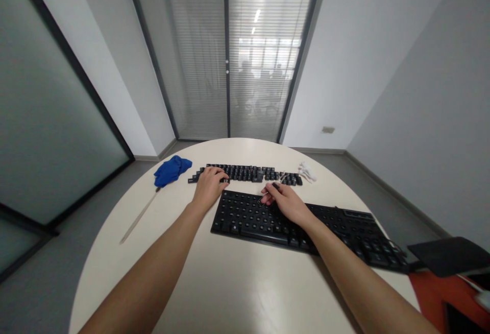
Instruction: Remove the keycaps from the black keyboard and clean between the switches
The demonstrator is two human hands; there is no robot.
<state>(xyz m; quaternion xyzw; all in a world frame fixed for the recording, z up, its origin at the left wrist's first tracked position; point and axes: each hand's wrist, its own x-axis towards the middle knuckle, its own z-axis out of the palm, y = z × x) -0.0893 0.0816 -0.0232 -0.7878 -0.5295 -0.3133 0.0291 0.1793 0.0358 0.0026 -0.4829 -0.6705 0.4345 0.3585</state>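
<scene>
A black keyboard (260, 216) lies at a slant on the table, bare key sockets showing across its left part. Loose black keycaps (245, 173) are laid out in rows behind it. My left hand (209, 186) rests at the left end of those rows, thumb and forefinger closed about a keycap (225, 181). Over the keyboard's upper edge, my right hand (285, 201) is closed on a small black-handled tool (275, 186); a thin metal end seems to point down toward the sockets. The fingers partly hide this tool, and its exact kind is unclear.
On the round cream table (237, 288), a blue cloth (171, 170) sits far left by a thin pale stick (140, 216). Crumpled white material (307, 171) lies back right. A black flat object (451, 256) and a red surface (440, 298) are beyond the right edge.
</scene>
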